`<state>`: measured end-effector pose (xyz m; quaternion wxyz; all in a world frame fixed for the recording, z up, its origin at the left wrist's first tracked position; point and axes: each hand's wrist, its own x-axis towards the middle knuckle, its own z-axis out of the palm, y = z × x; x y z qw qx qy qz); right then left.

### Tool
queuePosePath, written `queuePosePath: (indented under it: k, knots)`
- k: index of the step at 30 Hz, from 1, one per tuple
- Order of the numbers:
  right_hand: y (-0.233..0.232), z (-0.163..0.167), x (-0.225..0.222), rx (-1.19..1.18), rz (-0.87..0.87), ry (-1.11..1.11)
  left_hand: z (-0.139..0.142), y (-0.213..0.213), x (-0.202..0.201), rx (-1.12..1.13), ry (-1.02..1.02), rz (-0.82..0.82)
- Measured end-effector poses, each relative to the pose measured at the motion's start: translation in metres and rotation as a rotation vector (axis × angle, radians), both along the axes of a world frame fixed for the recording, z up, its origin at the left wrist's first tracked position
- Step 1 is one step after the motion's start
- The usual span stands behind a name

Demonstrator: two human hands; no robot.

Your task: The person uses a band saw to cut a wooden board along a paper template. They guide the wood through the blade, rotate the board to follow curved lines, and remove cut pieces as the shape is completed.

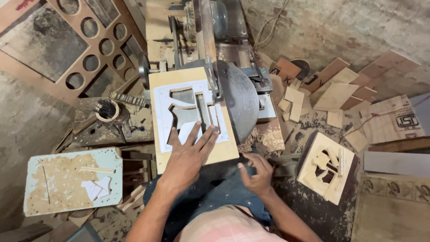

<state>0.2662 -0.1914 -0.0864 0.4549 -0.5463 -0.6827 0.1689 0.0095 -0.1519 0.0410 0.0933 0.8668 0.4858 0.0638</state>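
Dusty workshop floor; left hand (188,154) lay flat, fingers spread, on pale paper-templated cutout board (192,117) ahead; right hand (257,172) loosely curled, empty, nearer body.

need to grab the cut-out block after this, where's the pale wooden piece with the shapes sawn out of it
In the head view the pale cut-out block lies on the floor at lower right, just right of the right hand, below the scattered board offcuts.

The saw blade arm (207,54) and round metal disc (239,105) block the board's (192,118) far and right sides; its near edge lies open.
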Motion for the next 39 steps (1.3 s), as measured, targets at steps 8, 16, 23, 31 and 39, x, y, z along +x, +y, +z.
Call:
queuePosePath:
  k: [8,16,23,31,39]
  knots:
    - [0.049,0.019,-0.083,0.181,-0.178,-0.405,0.002,0.005,0.009,0.032,-0.009,-0.009]
    - [0.008,-0.013,-0.008,0.302,-0.041,-0.278,-0.035,0.004,0.012,0.135,-0.117,-0.019]
    - [-0.045,-0.017,0.099,0.019,-0.336,0.087,-0.062,0.016,0.019,0.265,-0.187,-0.008]
    - [-0.027,0.06,0.031,0.338,0.139,-0.238,-0.047,-0.051,0.073,-0.591,-1.721,0.305]
    - [-0.016,-0.006,0.018,-0.225,0.44,-0.209,-0.153,-0.102,-0.062,0.23,-1.395,1.076]
